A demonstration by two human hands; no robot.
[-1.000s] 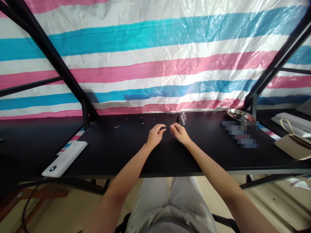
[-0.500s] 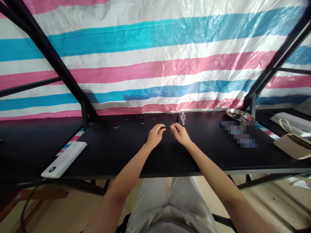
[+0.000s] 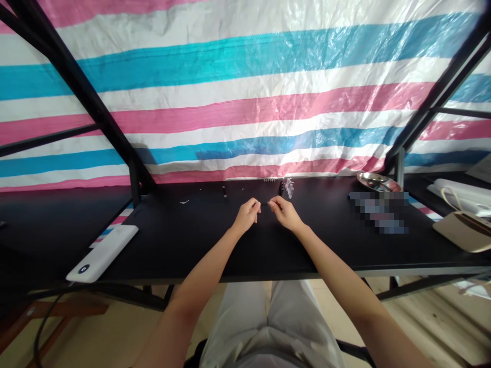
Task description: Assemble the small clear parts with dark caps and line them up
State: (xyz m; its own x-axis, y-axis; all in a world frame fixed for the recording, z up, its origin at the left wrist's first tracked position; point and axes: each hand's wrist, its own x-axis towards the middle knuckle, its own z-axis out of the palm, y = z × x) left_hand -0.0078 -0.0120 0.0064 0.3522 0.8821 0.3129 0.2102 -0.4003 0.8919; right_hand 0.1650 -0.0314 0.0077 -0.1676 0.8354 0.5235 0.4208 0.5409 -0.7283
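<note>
- I am watching the left hand point(image 3: 245, 215) and the right hand point(image 3: 284, 212) working over the table point(image 3: 184, 245); whether they are resting on it, I cannot tell.
- The fingers of both hands are grasping: they are pinching a slim black piece point(image 3: 264, 204) from opposite ends, and it is spanning the small gap between the hands.
- I am judging slipping the first risk: the fingertips are covering only the ends, so uneven pulling could be freeing one side.
- I am also worrying about bending, since something so thin could be taking force from two sides if the hands are going out of line.
- Black lying on black would be making a dropped piece hard to spot.
- Just beyond the right hand, a black strip point(image 3: 281, 188) and some pale bits point(image 3: 289, 188) are lying close; a straying knuckle could be scattering them.
- A row of small pieces point(image 3: 269, 180) is lying near the far edge, where a jolt could be sending some over.
- The right fingertips are hiding their end, so poor alignment there could be going unnoticed.
</note>
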